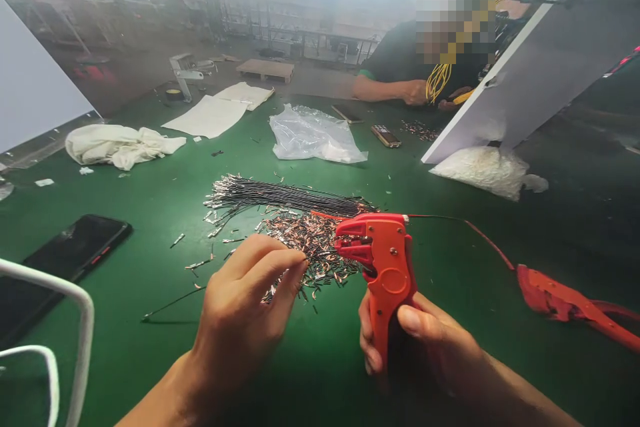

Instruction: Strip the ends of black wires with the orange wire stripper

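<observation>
My right hand (pixel 425 327) is wrapped round the handles of a red-orange wire stripper (pixel 390 280), its jaws facing left. To the left of those jaws, my left hand (pixel 250 287) pinches a thin black wire (pixel 175 302) between thumb and forefinger. The wire's long end trails out to the left behind the hand, and a tiny tip shows at the fingertips, apart from the jaws. Beyond both hands lies a bundle of black wires (pixel 285 195) with pale metal ends. A heap of wire scraps (pixel 300 233), black and copper coloured, sits in front of the bundle.
A second red tool (pixel 565 293) lies at right, a phone (pixel 65 260) at left. Farther back are a white cloth (pixel 120 145), paper (pixel 210 113), a clear plastic bag (pixel 313 133) and a white panel (pixel 525 67). A co-worker (pixel 395 67) across the table holds yellow wires.
</observation>
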A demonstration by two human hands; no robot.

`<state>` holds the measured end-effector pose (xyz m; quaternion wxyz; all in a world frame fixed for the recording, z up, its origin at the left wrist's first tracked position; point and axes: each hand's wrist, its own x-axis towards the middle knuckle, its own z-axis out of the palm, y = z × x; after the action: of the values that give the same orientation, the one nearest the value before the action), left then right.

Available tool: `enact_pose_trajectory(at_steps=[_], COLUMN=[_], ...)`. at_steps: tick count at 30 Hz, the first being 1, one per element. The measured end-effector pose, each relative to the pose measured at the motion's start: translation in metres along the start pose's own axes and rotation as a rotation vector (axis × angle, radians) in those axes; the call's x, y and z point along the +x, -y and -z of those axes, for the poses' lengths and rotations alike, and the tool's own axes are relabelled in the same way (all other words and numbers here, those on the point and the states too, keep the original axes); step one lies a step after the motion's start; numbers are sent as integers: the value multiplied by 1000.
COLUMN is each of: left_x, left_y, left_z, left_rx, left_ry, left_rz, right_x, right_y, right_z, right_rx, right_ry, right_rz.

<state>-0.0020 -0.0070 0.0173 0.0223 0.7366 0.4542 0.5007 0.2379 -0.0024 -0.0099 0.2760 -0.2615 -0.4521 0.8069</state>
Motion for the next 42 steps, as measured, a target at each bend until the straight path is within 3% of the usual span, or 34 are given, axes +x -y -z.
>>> enact_pose_trajectory(at_steps=[7,15,17,22,25,28,32,37,42], left_x=[-3,-5,-5,-4,-3,-3,-3,-11,-28], left_y=[2,0,0,-2,-3,-3,-2,-2,-8], left_z=[-1,-1,1,1,1,1,1,-8,-28], left_rx=[28,128,173,207,207,222,214,180,159], left_ry=[-41,-53,-55,-48,-57,-62,-32,21,195], left_rz=[1,-76,-108,-162,-152,-157,-159,-158,-184], right_x=[1,0,-3,-8,-8,-9,-7,4,5], right_y=[3,5,12,28,29,26,19,5,2], right_z=[-2,-4,-6,0,15,24,17,0,-2], right_rx=[-122,-176,-351,-1084,-1455,-1745,-1939,-1977,-1866], right_ry=[92,65,-38,-427,-538,-468,-295,-94,-118], right_rz=[-68,-87,-82,-30,68,226,330,350,355])
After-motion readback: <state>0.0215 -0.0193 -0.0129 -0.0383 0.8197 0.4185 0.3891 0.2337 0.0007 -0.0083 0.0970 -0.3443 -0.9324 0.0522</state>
